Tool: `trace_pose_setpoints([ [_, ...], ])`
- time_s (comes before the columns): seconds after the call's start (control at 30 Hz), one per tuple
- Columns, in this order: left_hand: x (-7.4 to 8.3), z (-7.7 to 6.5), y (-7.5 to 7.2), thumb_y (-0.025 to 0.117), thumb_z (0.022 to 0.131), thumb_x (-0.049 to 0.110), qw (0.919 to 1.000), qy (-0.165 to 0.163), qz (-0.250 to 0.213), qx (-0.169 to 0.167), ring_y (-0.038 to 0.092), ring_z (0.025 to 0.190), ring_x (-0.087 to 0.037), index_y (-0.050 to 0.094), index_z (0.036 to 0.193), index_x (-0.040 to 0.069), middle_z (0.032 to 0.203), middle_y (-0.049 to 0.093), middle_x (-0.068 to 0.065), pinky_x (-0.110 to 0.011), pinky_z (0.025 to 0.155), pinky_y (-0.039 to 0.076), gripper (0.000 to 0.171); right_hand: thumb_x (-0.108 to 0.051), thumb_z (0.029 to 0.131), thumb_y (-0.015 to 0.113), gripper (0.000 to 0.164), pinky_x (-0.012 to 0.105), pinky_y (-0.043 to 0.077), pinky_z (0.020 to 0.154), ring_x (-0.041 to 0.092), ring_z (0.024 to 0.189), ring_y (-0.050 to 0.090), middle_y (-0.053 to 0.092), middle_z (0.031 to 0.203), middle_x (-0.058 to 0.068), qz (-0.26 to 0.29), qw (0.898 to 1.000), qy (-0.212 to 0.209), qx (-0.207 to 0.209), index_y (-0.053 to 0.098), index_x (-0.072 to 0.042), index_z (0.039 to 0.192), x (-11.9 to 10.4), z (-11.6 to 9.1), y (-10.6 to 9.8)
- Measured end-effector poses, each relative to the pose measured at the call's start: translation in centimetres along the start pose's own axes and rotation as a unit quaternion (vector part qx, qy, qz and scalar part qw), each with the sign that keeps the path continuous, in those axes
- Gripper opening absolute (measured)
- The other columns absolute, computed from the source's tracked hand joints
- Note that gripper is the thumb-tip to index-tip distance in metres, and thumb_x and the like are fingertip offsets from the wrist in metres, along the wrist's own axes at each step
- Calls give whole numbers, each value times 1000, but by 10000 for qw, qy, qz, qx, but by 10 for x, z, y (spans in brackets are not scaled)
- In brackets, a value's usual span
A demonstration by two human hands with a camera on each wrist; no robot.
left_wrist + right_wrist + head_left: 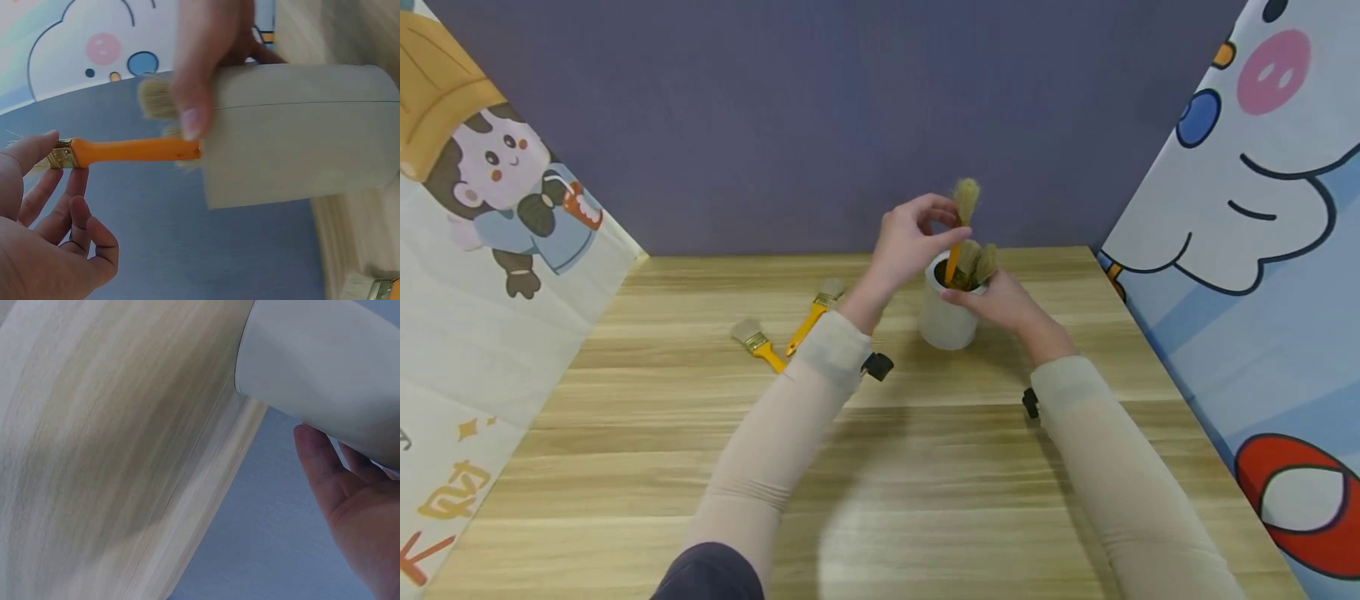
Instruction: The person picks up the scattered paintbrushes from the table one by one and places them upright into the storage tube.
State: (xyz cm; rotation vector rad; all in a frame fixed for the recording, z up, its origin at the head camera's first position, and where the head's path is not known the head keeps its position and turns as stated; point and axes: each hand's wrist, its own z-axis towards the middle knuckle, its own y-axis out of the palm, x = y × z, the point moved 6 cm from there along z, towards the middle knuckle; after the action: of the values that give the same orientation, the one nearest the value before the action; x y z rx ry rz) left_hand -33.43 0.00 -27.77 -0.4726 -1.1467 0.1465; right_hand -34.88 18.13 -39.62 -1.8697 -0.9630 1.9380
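A paintbrush with an orange handle (134, 150) stands bristles up in the head view, pinched at its metal collar by my left hand (910, 237). Its handle end is at the mouth of a white cylindrical cup (946, 321), just inside the rim. Other brushes with pale bristles (983, 262) stick out of the cup; their handles are hidden inside. My right hand (1003, 302) grips the cup near its rim, thumb on the near side. In the right wrist view its fingers (319, 456) lie against the cup's wall.
Two yellow-handled brushes lie on the wooden table left of the cup: one flat brush (758, 342) and another (815, 318) partly behind the left forearm. A dark wall (775, 125) rises behind the table. Printed cartoon panels (1247, 250) stand at both sides.
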Motion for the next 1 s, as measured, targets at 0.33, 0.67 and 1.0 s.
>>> trace_pose_setpoints([
  [0.33, -25, 2, 32, 76, 101, 34, 9964, -279, 479, -642, 64, 96, -14, 73, 128, 19, 120, 77, 4, -28, 81, 53, 31, -72, 88, 74, 93, 59, 45, 118, 30, 144, 52, 48, 161, 3, 293, 9987, -411, -13, 38, -25, 161, -3, 0, 1],
  [0.67, -37, -5, 45, 76, 100, 26, 9946, -207, 454, -913, 71, 111, -16, 72, 131, 12, 119, 78, -2, -31, 98, 57, 34, -61, 95, 72, 76, 58, 46, 116, 32, 141, 55, 54, 156, 7, 66, 9986, -529, -32, 47, -22, 155, -5, 3, -1],
  [1.0, -39, -7, 28, 75, 101, 27, 9953, -125, 589, -755, 69, 107, -20, 73, 131, 14, 117, 79, -2, -35, 90, 55, 32, -73, 88, 73, 81, 60, 49, 111, 32, 136, 58, 57, 150, 8, 42, 9999, -137, -67, 51, -24, 149, -4, -1, -1],
])
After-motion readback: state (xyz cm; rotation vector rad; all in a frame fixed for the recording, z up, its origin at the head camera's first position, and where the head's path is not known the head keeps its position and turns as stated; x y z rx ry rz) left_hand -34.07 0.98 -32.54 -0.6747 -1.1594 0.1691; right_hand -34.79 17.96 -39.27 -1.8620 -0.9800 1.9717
